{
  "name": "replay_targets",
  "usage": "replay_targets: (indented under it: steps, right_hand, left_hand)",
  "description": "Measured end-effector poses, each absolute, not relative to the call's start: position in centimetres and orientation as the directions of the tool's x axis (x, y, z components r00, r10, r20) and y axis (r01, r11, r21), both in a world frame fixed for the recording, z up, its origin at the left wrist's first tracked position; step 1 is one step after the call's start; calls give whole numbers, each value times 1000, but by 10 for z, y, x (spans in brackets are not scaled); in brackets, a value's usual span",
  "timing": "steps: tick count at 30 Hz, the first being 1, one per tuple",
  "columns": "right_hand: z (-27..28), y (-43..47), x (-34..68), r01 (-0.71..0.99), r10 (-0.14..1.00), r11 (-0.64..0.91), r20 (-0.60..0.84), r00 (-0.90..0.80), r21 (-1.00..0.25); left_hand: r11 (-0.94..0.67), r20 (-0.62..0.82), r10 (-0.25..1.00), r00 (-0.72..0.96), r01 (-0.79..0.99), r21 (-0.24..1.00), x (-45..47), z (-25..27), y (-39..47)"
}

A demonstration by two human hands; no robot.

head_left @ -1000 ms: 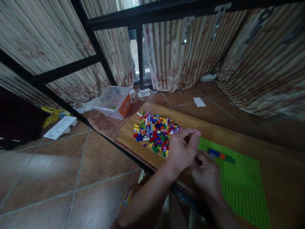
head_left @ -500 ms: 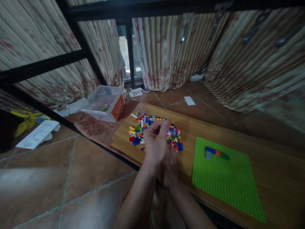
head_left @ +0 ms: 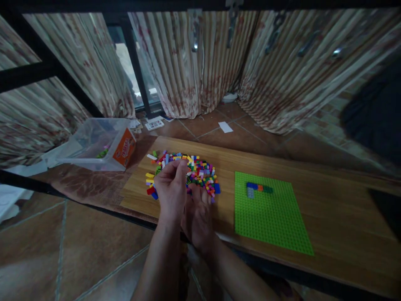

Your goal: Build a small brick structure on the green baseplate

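In the head view, a pile of small multicoloured plastic bricks [head_left: 203,170] is spread on the left part of a brown wooden tabletop [head_left: 338,213]. The left hand [head_left: 171,188] is positioned above the pile, with thumb and fingers drawn together in a pinch; whether a brick is gripped cannot be told. The right hand [head_left: 198,213] is placed just beside it, at the near edge of the pile, palm turned up and fingers loosely extended.

To the right, a flat green studded baseplate [head_left: 269,225] is laid on the tabletop. Near its far edge, a blue brick [head_left: 252,185], an orange brick [head_left: 260,188] and a dark green brick [head_left: 268,190] are set in a row; a grey brick [head_left: 250,192] is placed against the blue one's near side. A clear plastic bin [head_left: 100,164] with an orange label [head_left: 124,147] is located left of the pile.
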State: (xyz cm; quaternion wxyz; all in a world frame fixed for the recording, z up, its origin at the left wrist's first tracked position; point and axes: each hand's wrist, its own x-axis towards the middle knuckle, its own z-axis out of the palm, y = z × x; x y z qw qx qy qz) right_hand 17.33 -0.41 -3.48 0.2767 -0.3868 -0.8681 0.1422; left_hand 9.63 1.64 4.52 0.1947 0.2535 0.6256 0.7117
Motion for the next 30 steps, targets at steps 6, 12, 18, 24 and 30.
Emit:
replay_targets:
  steps: [6, 12, 18, 24, 30]
  right_hand:
    - [-27, -2, 179, 538, 751, 658, 400, -526, -527]
    - [1, 22, 218, 461, 861, 484, 309, -405, -744]
    - [0, 53, 291, 547, 958, 274, 173, -230, -791]
    - [-10, 57, 335, 689, 974, 210, 87, -210, -694]
    - [-5, 54, 331, 863, 990, 134, 33, -136, -487]
  left_hand:
    - [-182, 145, 600, -787, 43, 982, 99, 42, 20]
    - [-241, 220, 613, -759, 86, 967, 104, 38, 25]
    - [-63, 116, 838, -534, 116, 991, 139, 28, 35]
    - [109, -47, 982, -181, 350, 930, 178, 2, 39]
    - [136, -84, 988, -131, 470, 872, 195, -11, 39]
